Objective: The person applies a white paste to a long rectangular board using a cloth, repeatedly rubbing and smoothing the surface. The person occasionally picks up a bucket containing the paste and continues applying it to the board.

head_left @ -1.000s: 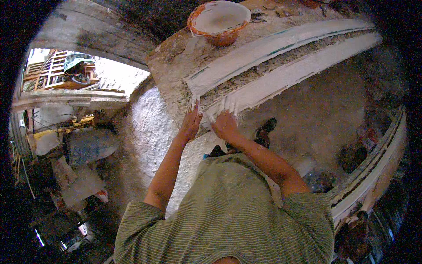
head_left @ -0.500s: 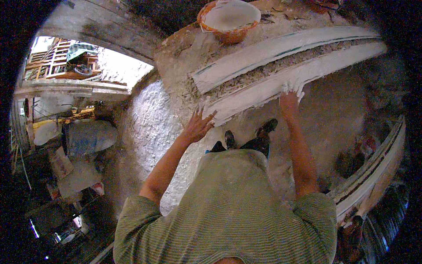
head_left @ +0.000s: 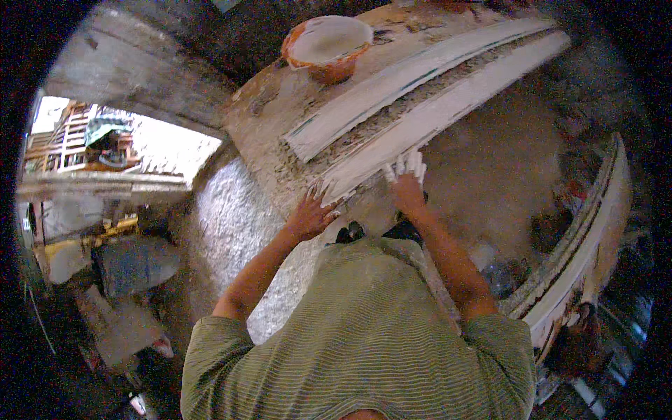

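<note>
Grip wide and empty in left hand (head_left: 311, 213) and right hand (head_left: 407, 175), both at the lower strip (head_left: 448, 115), centre to upper right. It and the upper strip (head_left: 378, 93) look coated; the groove (head_left: 392, 110) between looks uncoated.

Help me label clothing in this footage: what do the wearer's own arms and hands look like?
The arms wear short, olive-green fabric sleeves with fine stripes, part of a matching shirt. Both forearms are uncovered, with no watch visible. The left hand and right hand show no gloves; the right hand's fingers are coated white.
</note>
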`<state>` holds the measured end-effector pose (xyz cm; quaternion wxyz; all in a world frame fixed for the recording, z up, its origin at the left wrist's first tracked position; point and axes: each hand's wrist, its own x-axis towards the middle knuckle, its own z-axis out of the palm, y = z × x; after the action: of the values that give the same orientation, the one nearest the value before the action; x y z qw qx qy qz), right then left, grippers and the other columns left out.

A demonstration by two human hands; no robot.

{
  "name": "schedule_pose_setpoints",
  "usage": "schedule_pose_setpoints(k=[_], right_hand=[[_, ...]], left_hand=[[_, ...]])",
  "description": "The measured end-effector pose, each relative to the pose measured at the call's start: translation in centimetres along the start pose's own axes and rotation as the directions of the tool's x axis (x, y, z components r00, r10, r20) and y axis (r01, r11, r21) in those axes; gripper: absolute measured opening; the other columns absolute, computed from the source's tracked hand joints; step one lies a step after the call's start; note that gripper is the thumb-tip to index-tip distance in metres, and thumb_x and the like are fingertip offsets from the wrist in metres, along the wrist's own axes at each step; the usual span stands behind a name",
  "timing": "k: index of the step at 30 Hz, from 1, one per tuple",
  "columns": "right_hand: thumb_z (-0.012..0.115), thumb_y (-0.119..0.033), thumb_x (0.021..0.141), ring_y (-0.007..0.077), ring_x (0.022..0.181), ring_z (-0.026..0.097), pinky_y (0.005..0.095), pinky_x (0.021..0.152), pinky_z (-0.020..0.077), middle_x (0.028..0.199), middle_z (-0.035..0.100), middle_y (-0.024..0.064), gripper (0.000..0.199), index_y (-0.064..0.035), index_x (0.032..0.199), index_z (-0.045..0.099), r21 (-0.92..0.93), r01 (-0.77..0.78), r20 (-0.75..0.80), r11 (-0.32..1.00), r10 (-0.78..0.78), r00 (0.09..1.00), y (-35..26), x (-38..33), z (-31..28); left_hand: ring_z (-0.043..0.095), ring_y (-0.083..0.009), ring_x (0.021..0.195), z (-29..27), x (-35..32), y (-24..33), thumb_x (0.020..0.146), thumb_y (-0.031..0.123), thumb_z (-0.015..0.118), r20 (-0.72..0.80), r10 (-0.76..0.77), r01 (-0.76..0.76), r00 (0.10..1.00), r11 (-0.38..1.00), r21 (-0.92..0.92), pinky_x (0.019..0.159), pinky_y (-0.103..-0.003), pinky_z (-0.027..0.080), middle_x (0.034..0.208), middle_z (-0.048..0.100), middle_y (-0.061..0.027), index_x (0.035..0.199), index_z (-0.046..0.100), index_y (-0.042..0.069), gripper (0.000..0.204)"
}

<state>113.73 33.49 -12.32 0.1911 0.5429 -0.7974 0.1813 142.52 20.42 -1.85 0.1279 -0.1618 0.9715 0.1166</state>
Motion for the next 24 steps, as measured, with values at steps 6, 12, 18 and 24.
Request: schedule_pose_setpoints(k=[6,12,18,24], right_hand=[[0.044,-0.039,0.102,0.0545,0.154,0.007,0.0741,0.119,0.0021,0.165,0.024,0.0318,0.061,-0.0208,0.160,0.039,-0.154,-0.225,0.620,0.962,0.272,0.736,0.0,5.0,-3.9],[0.049,-0.037,0.099,0.0547,0.146,0.032,0.0806,0.113,0.0073,0.150,0.047,0.0326,0.057,-0.0276,0.155,0.046,-0.039,-0.075,0.613,0.996,0.083,0.785,4.7,8.6,-6.1],[0.044,-0.033,0.103,0.0515,0.122,0.059,0.0703,0.113,0.0299,0.124,0.066,0.0308,0.046,-0.0037,0.132,0.064,-0.023,-0.309,0.799,0.951,0.203,0.566,15.7,15.3,-3.4],[0.038,-0.040,0.106,0.0510,0.118,0.061,0.0615,0.106,0.0417,0.124,0.065,0.0326,0.055,0.0031,0.122,0.068,0.061,-0.300,0.720,0.952,0.166,0.674,34.5,21.3,-0.1]], left_hand=[[0.010,-0.0492,0.156,-1.1,7.1,1.6,0.108,0.053,0.036,-0.108,0.085,-0.089,0.990,0.995,-0.034,0.127,-0.059,0.011,0.170,0.019,-0.0206,0.157,0.044,0.030,0.055],[0.012,-0.0487,0.155,-1.9,15.6,4.0,0.107,0.055,0.036,-0.063,0.082,-0.087,0.995,0.994,-0.072,0.126,-0.059,0.012,0.170,0.021,-0.0174,0.150,0.054,0.033,0.052],[0.026,-0.0358,0.155,-3.0,26.1,6.5,0.107,0.050,0.040,-0.182,0.174,-0.159,0.968,0.983,0.097,0.127,-0.054,0.016,0.165,0.034,-0.0156,0.146,0.058,0.032,0.047],[0.027,-0.0297,0.155,-6.0,41.8,11.5,0.106,0.050,0.042,-0.270,0.262,-0.235,0.927,0.964,0.127,0.128,-0.054,0.015,0.165,0.035,-0.0136,0.149,0.055,0.032,0.049]])
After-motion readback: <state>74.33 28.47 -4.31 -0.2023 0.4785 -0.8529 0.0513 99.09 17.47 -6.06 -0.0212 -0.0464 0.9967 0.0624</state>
